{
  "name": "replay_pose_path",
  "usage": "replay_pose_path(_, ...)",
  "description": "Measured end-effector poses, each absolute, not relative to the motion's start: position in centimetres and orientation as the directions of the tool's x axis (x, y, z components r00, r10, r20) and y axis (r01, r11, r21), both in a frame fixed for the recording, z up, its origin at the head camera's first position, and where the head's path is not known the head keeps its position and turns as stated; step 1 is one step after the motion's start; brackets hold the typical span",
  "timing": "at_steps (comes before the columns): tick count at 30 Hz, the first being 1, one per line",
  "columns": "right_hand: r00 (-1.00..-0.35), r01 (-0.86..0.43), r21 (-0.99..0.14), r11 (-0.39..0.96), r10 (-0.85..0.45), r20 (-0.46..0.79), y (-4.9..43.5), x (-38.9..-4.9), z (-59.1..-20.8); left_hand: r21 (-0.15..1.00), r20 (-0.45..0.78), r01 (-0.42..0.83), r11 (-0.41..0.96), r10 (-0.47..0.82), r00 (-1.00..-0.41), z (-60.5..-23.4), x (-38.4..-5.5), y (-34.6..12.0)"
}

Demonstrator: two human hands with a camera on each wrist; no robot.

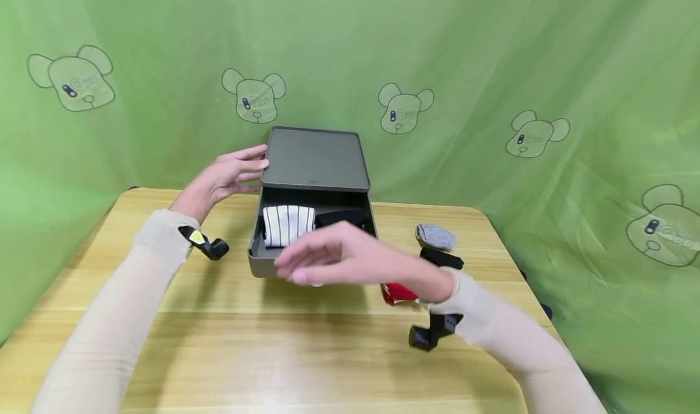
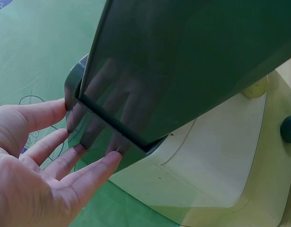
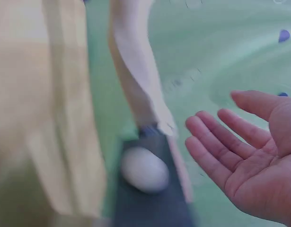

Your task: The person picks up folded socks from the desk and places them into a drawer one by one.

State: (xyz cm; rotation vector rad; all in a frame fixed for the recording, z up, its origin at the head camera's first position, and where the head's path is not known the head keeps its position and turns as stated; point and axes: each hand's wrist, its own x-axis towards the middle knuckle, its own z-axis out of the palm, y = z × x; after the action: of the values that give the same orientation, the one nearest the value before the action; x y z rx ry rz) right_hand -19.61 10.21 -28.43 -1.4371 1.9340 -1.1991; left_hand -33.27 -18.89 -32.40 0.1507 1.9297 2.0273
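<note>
A dark grey drawer box (image 1: 317,158) stands at the back of the table with its drawer (image 1: 264,268) pulled out. Inside the drawer lie a white, dark-striped folded cloth (image 1: 288,224) and a black folded cloth (image 1: 344,217). My left hand (image 1: 232,174) touches the box's left side with its fingertips, fingers spread, as the left wrist view also shows. In front of the drawer hovers my right hand (image 1: 341,256), its fingers loosely bent and holding nothing. A blurred white round knob (image 3: 145,170) shows on the drawer front in the right wrist view, apart from the fingers.
On the wooden table (image 1: 219,341), right of the box, lie a grey folded cloth (image 1: 435,236), a black folded item (image 1: 440,258) and a red folded item (image 1: 399,292), partly hidden by my right wrist. A green curtain (image 1: 328,49) hangs behind the table.
</note>
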Motion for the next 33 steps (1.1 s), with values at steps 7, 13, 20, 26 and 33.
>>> replay_pose_path(7, -0.305, -0.169, -0.978, 0.12, -0.95, -0.064, 11.3, -17.8, -34.5, 0.982, -0.16, -0.182, -0.044, 0.31, -0.937, -32.2, -33.3, -18.6)
replay_pose_path(13, -0.396, 0.066, -0.985, 0.16, -0.902, -0.173, 12.3, -18.0, -37.5, 0.978, -0.175, -0.2, -0.059, 0.294, -0.94, -32.1, -33.6, -18.5)
replay_pose_path(20, -0.498, 0.276, -0.96, 0.048, -0.847, -0.185, 12.4, -18.2, -38.3, 0.976, -0.183, -0.209, -0.058, 0.295, -0.938, -32.3, -33.7, -18.6)
replay_pose_path(26, -0.556, 0.299, -0.954, 0.001, -0.812, -0.175, 12.1, -17.8, -38.0, 0.972, -0.19, -0.221, -0.078, 0.287, -0.939, -32.5, -33.7, -18.7)
replay_pose_path(33, -0.583, 0.27, -0.963, -0.003, -0.797, -0.161, 11.9, -18.2, -37.6, 0.973, -0.187, -0.218, -0.079, 0.289, -0.939, -32.4, -33.6, -18.7)
